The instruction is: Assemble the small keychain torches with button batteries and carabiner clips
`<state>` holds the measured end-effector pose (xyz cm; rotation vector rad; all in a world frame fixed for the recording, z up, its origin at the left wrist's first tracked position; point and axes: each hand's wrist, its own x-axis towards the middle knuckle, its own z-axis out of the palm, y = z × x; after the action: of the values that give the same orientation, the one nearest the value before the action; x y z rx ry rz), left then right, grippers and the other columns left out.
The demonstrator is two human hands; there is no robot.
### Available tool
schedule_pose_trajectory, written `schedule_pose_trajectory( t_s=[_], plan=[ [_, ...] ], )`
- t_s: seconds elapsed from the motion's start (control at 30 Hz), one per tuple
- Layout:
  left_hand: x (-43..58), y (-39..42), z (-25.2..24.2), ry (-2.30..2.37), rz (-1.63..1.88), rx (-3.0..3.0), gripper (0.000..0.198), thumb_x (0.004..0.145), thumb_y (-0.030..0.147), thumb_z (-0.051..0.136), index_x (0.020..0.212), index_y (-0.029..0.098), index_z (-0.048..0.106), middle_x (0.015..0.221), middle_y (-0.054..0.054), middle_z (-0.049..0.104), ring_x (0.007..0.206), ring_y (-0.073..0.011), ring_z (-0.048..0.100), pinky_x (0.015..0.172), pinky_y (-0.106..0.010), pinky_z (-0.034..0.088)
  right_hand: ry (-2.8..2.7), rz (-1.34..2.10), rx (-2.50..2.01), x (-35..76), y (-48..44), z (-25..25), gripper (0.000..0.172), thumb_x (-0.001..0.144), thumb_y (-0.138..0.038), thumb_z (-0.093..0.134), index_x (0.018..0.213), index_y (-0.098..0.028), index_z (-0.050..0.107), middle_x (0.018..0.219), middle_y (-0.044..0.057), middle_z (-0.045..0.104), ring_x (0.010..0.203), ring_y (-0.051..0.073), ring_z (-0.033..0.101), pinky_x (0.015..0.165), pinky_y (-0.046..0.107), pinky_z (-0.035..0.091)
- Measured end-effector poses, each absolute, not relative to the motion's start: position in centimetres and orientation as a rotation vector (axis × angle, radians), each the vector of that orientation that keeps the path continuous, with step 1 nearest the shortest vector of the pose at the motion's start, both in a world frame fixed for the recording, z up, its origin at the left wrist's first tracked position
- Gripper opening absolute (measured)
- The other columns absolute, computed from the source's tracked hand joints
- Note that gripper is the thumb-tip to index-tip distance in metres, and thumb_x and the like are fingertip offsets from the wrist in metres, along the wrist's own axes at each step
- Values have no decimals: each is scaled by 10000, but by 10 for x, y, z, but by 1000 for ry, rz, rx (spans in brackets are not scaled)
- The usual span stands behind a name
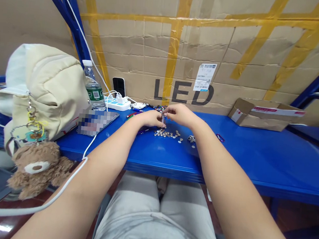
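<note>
"Discs (166, 134), small and shiny: where do they lie?"

"Loose on the blue surface (161, 155), just on the near side of my left grip (152, 118) and right grip (178, 114). A few lie apart from the cluster, off to the right."

"What are you holding?"

"My left is closed round a slim upright piece (162, 120), too small for me to make out. My right has its fingertips at the top of it; whether they pinch it or only touch it, I can't tell."

"Anything else close by?"

"A dark pen (146, 131) just beside my left grip, on the near side. More pens (133, 114) lie farther left. Small metal pieces (190, 138) sit to the near right of my right grip, and a loop (220, 137) lies farther right."

"And well apart?"

"An open cardboard box (264, 116) far to the right of my grip; a power strip (117, 104), a bottle (96, 91) and a cream bag (52, 86) to the left."
</note>
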<state>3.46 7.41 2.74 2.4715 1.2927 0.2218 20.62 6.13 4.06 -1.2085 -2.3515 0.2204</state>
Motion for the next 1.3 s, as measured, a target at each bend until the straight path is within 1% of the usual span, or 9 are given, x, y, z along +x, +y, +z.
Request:
schedule_pose_trajectory(
  t_s=[0.23, 0.33, 0.43, 0.6, 0.67, 0.83, 1.0, 1.2, 1.3],
  plan=[
    [34, 74, 27, 1331, 231, 2452, 297, 707, 445, 601, 828, 183, 672, 796, -18, 659, 714, -154, 559, 631, -259, 396, -2425, 299, -1224, 207, 57, 43, 302, 780, -155, 458, 983, -171, 683, 838, 37, 688, 716, 132, 573, 653, 228, 413],
    [33, 76, 26, 1311, 237, 2453, 307, 712, 436, 591, 859, 175, 660, 810, -23, 658, 715, -149, 562, 645, -255, 400, -2378, 230, -1274, 210, 58, 44, 301, 771, -172, 474, 998, -157, 672, 851, 44, 684, 732, 134, 574, 642, 223, 404],
    [33, 77, 27, 1328, 239, 2473, 305, 719, 419, 578, 864, 161, 653, 822, -33, 662, 721, -152, 563, 664, -258, 401, -2413, 180, -1377, 213, 62, 41, 254, 743, -233, 553, 952, -172, 683, 883, 46, 684, 776, 156, 582, 653, 230, 407],
    [34, 77, 28, 1386, 210, 2526, 268, 726, 402, 562, 798, 154, 631, 785, -33, 655, 699, -154, 552, 626, -255, 384, -2689, 330, -1492, 211, 71, 28, 246, 705, -352, 634, 917, -237, 684, 880, 21, 680, 739, 157, 595, 599, 227, 405],
    [34, 76, 28, 1396, 212, 2526, 254, 725, 396, 564, 781, 155, 622, 782, -30, 654, 690, -150, 547, 616, -252, 378, -2686, 293, -1483, 208, 73, 23, 224, 716, -335, 622, 907, -230, 677, 877, 23, 677, 731, 154, 594, 581, 226, 398],
    [34, 77, 27, 1392, 212, 2517, 253, 727, 393, 561, 800, 159, 624, 796, -30, 658, 717, -152, 553, 633, -249, 381, -2695, 313, -1518, 206, 75, 21, 166, 734, -333, 600, 794, -203, 685, 770, 28, 672, 662, 152, 580, 548, 240, 386],
    [34, 78, 26, 1399, 208, 2527, 263, 722, 402, 564, 795, 157, 624, 802, -34, 660, 720, -157, 555, 626, -251, 379, -2672, 330, -1501, 207, 76, 21, 157, 729, -318, 605, 782, -194, 685, 763, 22, 680, 649, 140, 575, 549, 235, 387],
    [34, 77, 27, 1410, 199, 2563, 283, 730, 418, 557, 823, 161, 629, 818, -35, 659, 714, -156, 554, 624, -250, 376, -2607, 204, -1451, 207, 75, 22, 110, 695, -228, 607, 741, -179, 693, 729, 21, 677, 657, 138, 576, 580, 233, 393],
    [35, 76, 27, 1419, 181, 2567, 286, 734, 425, 552, 809, 159, 625, 809, -35, 657, 707, -157, 551, 618, -254, 372, -2633, 262, -1459, 209, 72, 25, 129, 687, -253, 604, 734, -181, 700, 712, 17, 675, 657, 143, 577, 578, 231, 395]
  ],
)
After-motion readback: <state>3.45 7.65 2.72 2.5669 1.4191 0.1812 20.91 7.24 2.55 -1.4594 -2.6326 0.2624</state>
